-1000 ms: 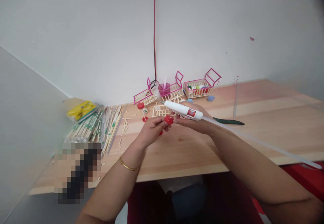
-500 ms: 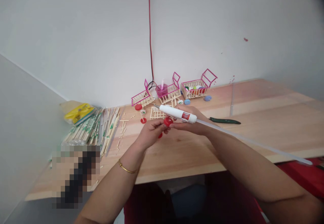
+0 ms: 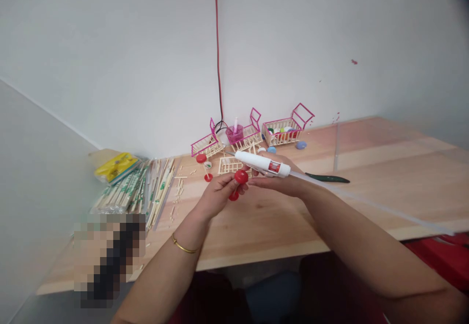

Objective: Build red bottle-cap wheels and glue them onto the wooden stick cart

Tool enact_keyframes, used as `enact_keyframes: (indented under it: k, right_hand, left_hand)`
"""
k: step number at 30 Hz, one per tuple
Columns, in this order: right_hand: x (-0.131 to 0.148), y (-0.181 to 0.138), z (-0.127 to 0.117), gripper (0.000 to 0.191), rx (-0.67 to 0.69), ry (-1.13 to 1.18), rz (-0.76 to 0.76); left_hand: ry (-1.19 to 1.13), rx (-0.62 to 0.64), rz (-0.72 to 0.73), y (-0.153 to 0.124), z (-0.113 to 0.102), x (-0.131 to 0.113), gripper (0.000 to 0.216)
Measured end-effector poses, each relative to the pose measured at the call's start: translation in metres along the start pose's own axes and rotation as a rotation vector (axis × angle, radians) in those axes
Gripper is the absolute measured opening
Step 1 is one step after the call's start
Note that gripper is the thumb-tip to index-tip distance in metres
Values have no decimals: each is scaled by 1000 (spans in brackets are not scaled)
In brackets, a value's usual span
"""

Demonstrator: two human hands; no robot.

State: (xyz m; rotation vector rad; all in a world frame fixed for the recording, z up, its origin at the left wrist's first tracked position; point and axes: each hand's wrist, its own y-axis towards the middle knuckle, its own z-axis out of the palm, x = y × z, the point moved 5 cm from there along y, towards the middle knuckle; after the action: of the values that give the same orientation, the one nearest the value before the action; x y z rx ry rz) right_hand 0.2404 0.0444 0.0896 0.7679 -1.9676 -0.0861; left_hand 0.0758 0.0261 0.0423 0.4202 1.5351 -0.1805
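My left hand (image 3: 218,194) pinches a pair of red bottle caps (image 3: 241,176), one above the fingers and one below; the part joining them is hidden by my fingers. My right hand (image 3: 280,175) is closed around a white hot glue gun (image 3: 262,162), whose metal tip points left. A long translucent glue stick (image 3: 351,199) trails from its back end over my right forearm. Just beyond my hands lies a small wooden stick lattice (image 3: 229,165). Left of it stands another cap pair (image 3: 201,158) joined by a stick.
Along the wall stand small stick carts (image 3: 207,146) with pink rims; the right cart (image 3: 282,131) holds colored caps. Loose blue caps (image 3: 301,145) and a green-handled knife (image 3: 328,178) lie to the right. Bundled sticks (image 3: 124,184) and a yellow packet (image 3: 116,166) are at left.
My right hand with the glue gun has drawn slightly right, away from the caps. The red caps in my left hand have turned, so both now show more clearly.
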Motion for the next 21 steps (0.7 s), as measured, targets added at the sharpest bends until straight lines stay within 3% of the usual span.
enact_keyframes:
  k: [9,21]
  right_hand:
    - [-5,0,0,35,-44,24,30]
    - [4,-2,4,25,42,23,13]
  left_hand:
    - [-461,-33,-102,0,4,3,25]
    - [-389,37,-195,-3,12,12,24]
